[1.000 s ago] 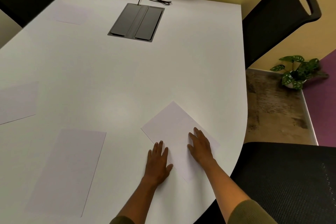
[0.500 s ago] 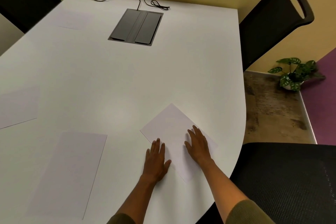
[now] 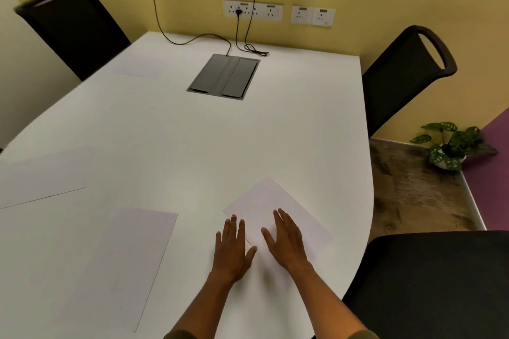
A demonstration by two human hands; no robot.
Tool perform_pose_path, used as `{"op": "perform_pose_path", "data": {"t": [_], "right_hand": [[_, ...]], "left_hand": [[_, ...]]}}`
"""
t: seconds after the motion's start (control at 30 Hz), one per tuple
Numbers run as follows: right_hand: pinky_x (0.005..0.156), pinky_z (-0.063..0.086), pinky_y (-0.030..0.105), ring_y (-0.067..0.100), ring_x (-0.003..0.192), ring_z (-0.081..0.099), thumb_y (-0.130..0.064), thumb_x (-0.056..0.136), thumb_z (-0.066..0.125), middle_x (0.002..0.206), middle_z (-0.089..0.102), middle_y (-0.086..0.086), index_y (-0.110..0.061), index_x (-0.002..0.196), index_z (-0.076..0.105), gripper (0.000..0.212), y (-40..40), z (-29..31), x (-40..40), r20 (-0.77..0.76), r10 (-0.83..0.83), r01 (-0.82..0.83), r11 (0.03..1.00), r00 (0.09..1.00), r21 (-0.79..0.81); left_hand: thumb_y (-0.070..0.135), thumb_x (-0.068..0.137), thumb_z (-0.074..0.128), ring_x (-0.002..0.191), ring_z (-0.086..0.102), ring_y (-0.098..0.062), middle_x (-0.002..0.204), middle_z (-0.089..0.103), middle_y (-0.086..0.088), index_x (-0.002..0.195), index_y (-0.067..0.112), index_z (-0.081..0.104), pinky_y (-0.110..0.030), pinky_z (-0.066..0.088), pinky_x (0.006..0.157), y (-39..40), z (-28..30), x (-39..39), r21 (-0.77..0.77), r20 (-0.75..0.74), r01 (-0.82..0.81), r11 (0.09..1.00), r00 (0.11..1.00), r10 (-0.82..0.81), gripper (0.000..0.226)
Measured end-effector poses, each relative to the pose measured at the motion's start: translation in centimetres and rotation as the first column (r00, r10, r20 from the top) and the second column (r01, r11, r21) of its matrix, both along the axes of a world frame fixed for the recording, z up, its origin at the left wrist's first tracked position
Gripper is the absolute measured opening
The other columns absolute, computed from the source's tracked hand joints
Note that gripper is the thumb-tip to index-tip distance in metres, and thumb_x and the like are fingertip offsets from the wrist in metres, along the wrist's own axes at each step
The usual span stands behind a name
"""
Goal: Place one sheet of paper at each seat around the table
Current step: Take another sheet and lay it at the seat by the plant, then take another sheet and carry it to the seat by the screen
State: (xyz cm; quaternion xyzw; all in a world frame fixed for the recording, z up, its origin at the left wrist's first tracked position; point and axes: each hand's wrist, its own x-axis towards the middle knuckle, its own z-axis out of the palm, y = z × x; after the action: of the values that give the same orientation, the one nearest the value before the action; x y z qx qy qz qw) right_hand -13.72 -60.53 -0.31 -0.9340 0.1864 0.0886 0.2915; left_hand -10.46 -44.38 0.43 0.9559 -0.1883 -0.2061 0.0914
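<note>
A white sheet of paper (image 3: 271, 202) lies turned at an angle on the white table (image 3: 192, 140), near its rounded right edge. My right hand (image 3: 286, 242) lies flat on this sheet, fingers spread. My left hand (image 3: 232, 249) rests flat at the sheet's left edge, fingertips touching it. A second sheet (image 3: 126, 261) lies at the near left. A third sheet (image 3: 41, 176) lies at the far left edge. Another faint sheet (image 3: 141, 64) sits at the far left corner by a black chair (image 3: 71, 27).
A black chair (image 3: 405, 74) stands at the right side and another black chair seat (image 3: 429, 281) at the near right. A dark cable box (image 3: 223, 77) is set into the table, with cables running to wall sockets (image 3: 253, 9). A potted plant (image 3: 449, 146) stands on the floor.
My view has tilted up, showing the wall screen and sockets. Both hands stay flat on the angled sheet, the left one a little closer to the right.
</note>
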Motion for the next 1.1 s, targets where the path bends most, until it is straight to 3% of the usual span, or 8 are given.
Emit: {"op": "perform_pose_path", "data": {"t": [0.5, 0.57, 0.67, 0.8, 0.9, 1.1], "right_hand": [[0.124, 0.001, 0.038, 0.016, 0.153, -0.002, -0.055, 0.100, 0.028, 0.166, -0.003, -0.002, -0.024, 0.157, 0.002, 0.070, 12.2, 0.2, -4.6, 0.012, 0.188, -0.188, 0.982, 0.982, 0.032], [0.124, -0.001, 0.039, 0.016, 0.153, -0.005, -0.055, 0.100, 0.027, 0.166, -0.006, -0.002, -0.024, 0.157, 0.001, 0.070, 13.6, 0.2, -5.0, 0.007, 0.217, -0.217, 0.976, 0.976, 0.007], [0.123, -0.005, 0.040, 0.018, 0.153, -0.009, -0.056, 0.099, 0.026, 0.165, -0.011, -0.001, -0.024, 0.157, -0.002, 0.072, 15.8, 0.1, -5.0, -0.008, 0.255, -0.255, 0.966, 0.967, -0.046], [0.123, -0.005, 0.043, 0.020, 0.153, -0.013, -0.058, 0.099, 0.025, 0.164, -0.018, -0.001, -0.025, 0.156, -0.009, 0.075, 19.3, 0.1, -4.0, -0.041, 0.275, -0.278, 0.956, 0.961, -0.097], [0.123, -0.003, 0.046, 0.022, 0.152, -0.013, -0.060, 0.097, 0.027, 0.163, -0.022, -0.001, -0.027, 0.155, -0.012, 0.077, 22.7, 0.0, -2.8, -0.061, 0.269, -0.274, 0.953, 0.961, -0.125], [0.122, -0.002, 0.048, 0.025, 0.152, -0.013, -0.063, 0.096, 0.028, 0.161, -0.027, 0.000, -0.028, 0.153, -0.015, 0.080, 30.7, -1.0, -1.5, -0.124, 0.182, -0.200, 0.968, 0.975, -0.154]], "left_hand": [[0.058, 0.097, 0.030, 0.151, -0.014, -0.028, 0.162, -0.017, -0.011, 0.154, 0.015, -0.008, -0.047, 0.001, 0.121, 15.7, 1.4, -6.0, 0.134, 0.011, -0.203, 0.970, 0.979, 0.203, 0.081], [0.063, 0.095, 0.020, 0.150, -0.015, -0.028, 0.161, -0.021, -0.011, 0.153, 0.014, -0.010, -0.048, 0.001, 0.121, 17.6, 1.4, -6.2, 0.160, 0.019, -0.205, 0.965, 0.979, 0.205, 0.082], [0.077, 0.071, -0.013, 0.150, -0.017, -0.029, 0.154, -0.030, -0.009, 0.152, 0.014, -0.014, -0.048, -0.001, 0.121, 19.9, 1.2, -5.8, 0.168, 0.013, -0.210, 0.963, 0.977, 0.211, 0.103], [0.071, 0.082, -0.003, 0.150, -0.017, -0.030, 0.157, -0.028, -0.009, 0.152, 0.017, -0.015, -0.049, -0.003, 0.121, 23.3, 1.1, -4.5, 0.170, 0.028, -0.219, 0.961, 0.976, 0.218, 0.089], [0.063, 0.095, 0.022, 0.149, -0.018, -0.030, 0.158, -0.028, -0.009, 0.153, 0.019, -0.015, -0.051, -0.002, 0.121, 26.6, 0.7, -3.0, 0.172, 0.024, -0.175, 0.969, 0.985, 0.173, 0.081], [0.061, 0.096, 0.025, 0.150, -0.017, -0.032, 0.159, -0.026, -0.011, 0.153, 0.019, -0.014, -0.052, -0.001, 0.120, 34.6, -1.2, 1.1, 0.180, -0.003, -0.066, 0.981, 0.998, 0.068, 0.081]]}}
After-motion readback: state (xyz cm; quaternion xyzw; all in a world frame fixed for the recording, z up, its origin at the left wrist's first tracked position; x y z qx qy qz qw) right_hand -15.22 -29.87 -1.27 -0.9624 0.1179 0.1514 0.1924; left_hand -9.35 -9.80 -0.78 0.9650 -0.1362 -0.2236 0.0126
